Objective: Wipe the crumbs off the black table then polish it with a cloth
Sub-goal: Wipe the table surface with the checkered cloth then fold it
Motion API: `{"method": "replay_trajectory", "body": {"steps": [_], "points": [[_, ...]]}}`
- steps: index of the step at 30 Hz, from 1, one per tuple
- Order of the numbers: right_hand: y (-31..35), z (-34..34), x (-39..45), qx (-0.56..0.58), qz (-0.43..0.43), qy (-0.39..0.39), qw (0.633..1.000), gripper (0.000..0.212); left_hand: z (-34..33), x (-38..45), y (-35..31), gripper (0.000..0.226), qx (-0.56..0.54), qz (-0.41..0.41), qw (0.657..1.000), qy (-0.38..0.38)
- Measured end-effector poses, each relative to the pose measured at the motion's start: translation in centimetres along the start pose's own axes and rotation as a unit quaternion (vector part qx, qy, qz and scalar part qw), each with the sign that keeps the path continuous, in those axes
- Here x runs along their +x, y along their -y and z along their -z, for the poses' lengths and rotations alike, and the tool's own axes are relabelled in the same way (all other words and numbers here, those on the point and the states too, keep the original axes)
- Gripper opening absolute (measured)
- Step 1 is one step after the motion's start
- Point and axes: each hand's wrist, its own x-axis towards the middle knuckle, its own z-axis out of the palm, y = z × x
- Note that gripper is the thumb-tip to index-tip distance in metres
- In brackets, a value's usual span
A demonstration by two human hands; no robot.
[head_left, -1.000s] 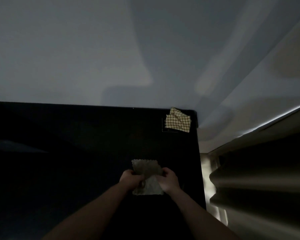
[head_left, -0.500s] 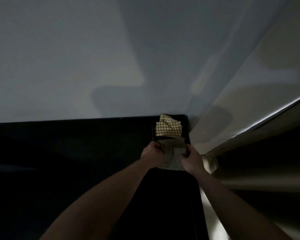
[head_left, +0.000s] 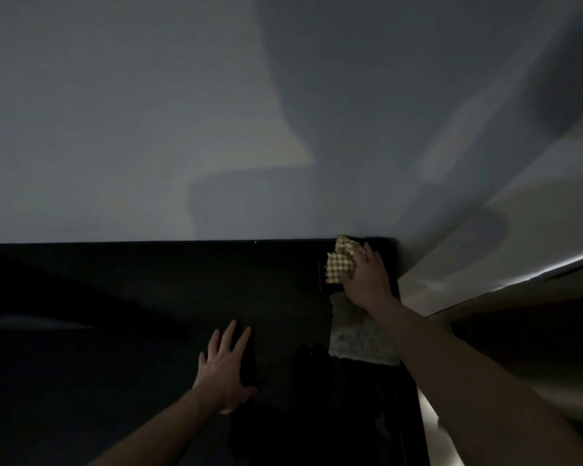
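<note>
Head view, right hand (head_left: 364, 279) on checkered cloth (head_left: 340, 268) — table (head_left: 148, 297) corner (far-right)

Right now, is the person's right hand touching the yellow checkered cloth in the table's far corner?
Touching. The head view shows the right hand laid over the yellow checkered cloth, its fingers covering the cloth's right edge.

1. The tabletop (head_left: 148, 314) was plain black.
2. The cloth (head_left: 340, 269) at the far right corner was checked in yellow and white.
3. The rag (head_left: 360, 334) beside it was mottled grey.
4. The wall (head_left: 148, 112) was pale grey.
</note>
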Motion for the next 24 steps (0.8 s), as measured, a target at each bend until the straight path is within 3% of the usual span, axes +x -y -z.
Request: {"method": "replay_trajectory", "body": {"steps": [6,9,12,15,18,21,24], "points": [[-0.8,-0.4,-0.1,-0.060,0.002,-0.058,0.996,0.044,-1.0,0.3,0.7,0.128,-0.013,-0.016,1.000,0.013],[0.1,-0.3,-1.0,0.015,0.024,-0.074,0.997,0.025,-0.8,0.3,1.1,0.129,-0.017,-0.022,1.000,0.015],[3.3,-0.3,-4.2,0.113,0.048,-0.056,0.991,0.022,0.3,0.4,1.6,0.126,-0.033,-0.027,0.998,0.035],[7.6,-0.1,-9.1,0.196,0.046,-0.010,0.980,0.020,3.2,-0.3,1.5,0.108,-0.135,-0.046,0.990,0.005],[11.8,-0.1,-15.1,0.244,0.053,-0.006,0.968,0.019,6.2,-2.4,1.8,0.082,-0.350,-0.064,0.931,-0.087],[16.2,-0.8,-21.3,0.325,0.037,0.017,0.945,0.023,7.6,-5.8,3.5,0.079,-0.547,-0.083,0.833,0.000],[20.2,-3.1,-26.6,0.366,0.002,0.040,0.930,0.034,6.9,-8.9,7.0,0.059,-0.596,-0.083,0.798,0.043]]}}
